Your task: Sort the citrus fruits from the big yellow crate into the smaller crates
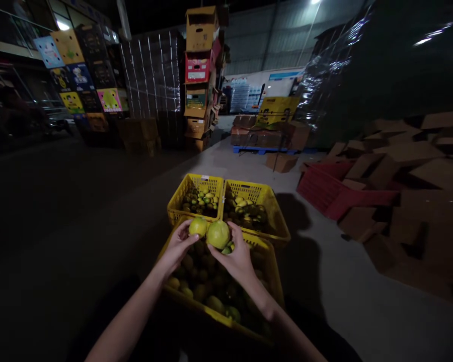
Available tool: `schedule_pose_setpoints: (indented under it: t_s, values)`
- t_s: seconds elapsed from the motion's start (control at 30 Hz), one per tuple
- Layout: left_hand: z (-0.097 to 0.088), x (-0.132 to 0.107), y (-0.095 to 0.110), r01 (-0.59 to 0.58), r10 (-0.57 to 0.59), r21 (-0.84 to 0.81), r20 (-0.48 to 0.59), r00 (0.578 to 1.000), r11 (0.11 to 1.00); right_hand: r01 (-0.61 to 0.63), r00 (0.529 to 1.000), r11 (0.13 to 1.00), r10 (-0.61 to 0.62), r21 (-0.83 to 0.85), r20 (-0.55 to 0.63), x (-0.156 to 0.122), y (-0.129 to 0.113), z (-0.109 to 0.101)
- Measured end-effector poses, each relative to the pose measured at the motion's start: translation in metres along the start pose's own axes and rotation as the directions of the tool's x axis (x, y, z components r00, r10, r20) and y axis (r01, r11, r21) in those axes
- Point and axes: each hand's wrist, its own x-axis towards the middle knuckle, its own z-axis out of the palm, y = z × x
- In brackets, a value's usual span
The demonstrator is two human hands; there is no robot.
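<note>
My left hand [179, 244] is closed around a small yellow-green citrus fruit [198, 227]. Right beside it, my right hand [237, 251] grips a larger, rounder green citrus fruit [218, 235], thumb below and fingers at its right side. Both fruits are held up side by side over the near yellow crate [215, 315], which is full of similar fruit in shadow. Beyond it, the back left yellow crate [173, 207] holds smaller green and yellow fruit. More fruit lies in the back right yellow crate [277, 213], mostly toward its left side.
To the right, a red crate [324, 193] lies among a heap of flattened cardboard [407, 166]. A blue pallet [262, 150] bears boxes farther back. Tall carton stacks [198, 70] and a wrapped pallet load [151, 75] stand behind. Grey floor [109, 211] surrounds the crates.
</note>
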Motion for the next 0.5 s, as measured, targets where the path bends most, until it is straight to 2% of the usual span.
schedule_pose_setpoints:
  t_s: [0.1,0.23,0.5]
  values:
    - [-0.0028,-0.0003,0.0004,-0.052,0.053,0.079,-0.012,0.999,0.995,0.049,0.998,0.995,-0.051,-0.083,-0.026,-0.0006,-0.0017,0.0025]
    - [-0.0046,0.0002,0.0007,-0.079,0.078,0.146,0.009,0.997,0.986,0.074,0.996,0.994,-0.078,-0.084,-0.050,-0.0005,0.0002,0.0040]
    - [0.0001,0.0017,0.0037,-0.091,0.088,0.102,0.036,0.995,0.991,0.090,0.994,0.993,-0.095,-0.076,-0.056,0.0018,-0.0014,-0.0023]
